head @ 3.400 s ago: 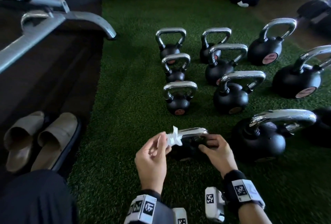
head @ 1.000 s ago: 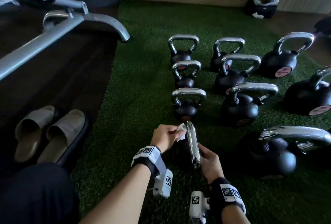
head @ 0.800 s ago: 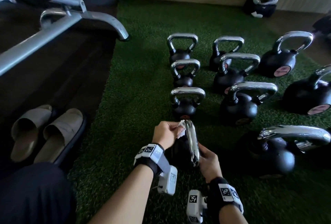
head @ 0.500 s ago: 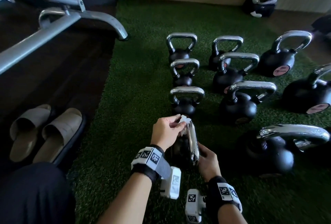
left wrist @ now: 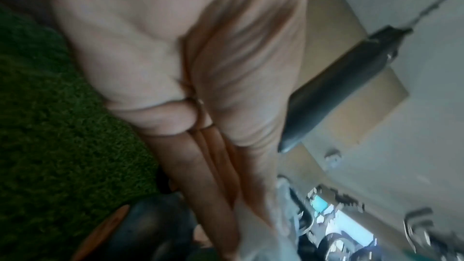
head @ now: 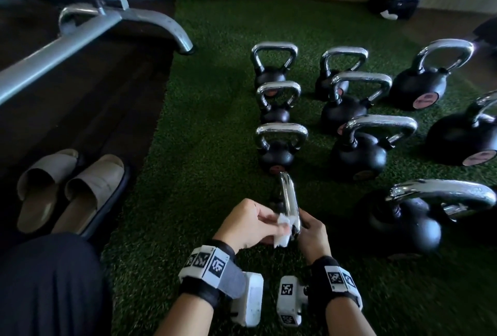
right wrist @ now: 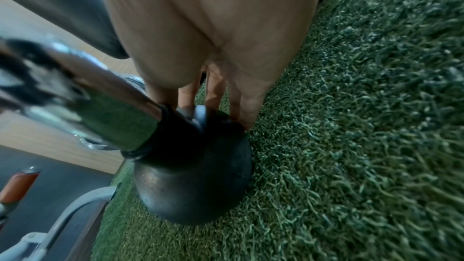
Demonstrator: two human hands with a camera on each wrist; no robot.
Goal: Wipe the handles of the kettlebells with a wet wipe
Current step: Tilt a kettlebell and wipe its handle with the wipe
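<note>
The nearest small black kettlebell (right wrist: 195,182) stands on the green turf, its chrome handle (head: 289,200) pointing away from me. My left hand (head: 271,224) pinches a white wet wipe (head: 282,232) against the near end of that handle. In the left wrist view the wipe (left wrist: 263,235) is a blurred pale shape under the fingers. My right hand (head: 306,225) grips the kettlebell from the right, fingertips (right wrist: 244,114) down on the top of the ball beside the handle's post. The ball is mostly hidden by both hands in the head view.
Several larger kettlebells (head: 357,155) with chrome handles stand in rows ahead and to the right on the turf (head: 204,147). A big one (head: 403,222) sits close on my right. Pale slippers (head: 70,190) and a grey bench frame (head: 94,26) are on the dark floor to the left.
My left hand has slid the wipe along the handle from its far end back to the near end. The right hand has kept its hold on the kettlebell.
</note>
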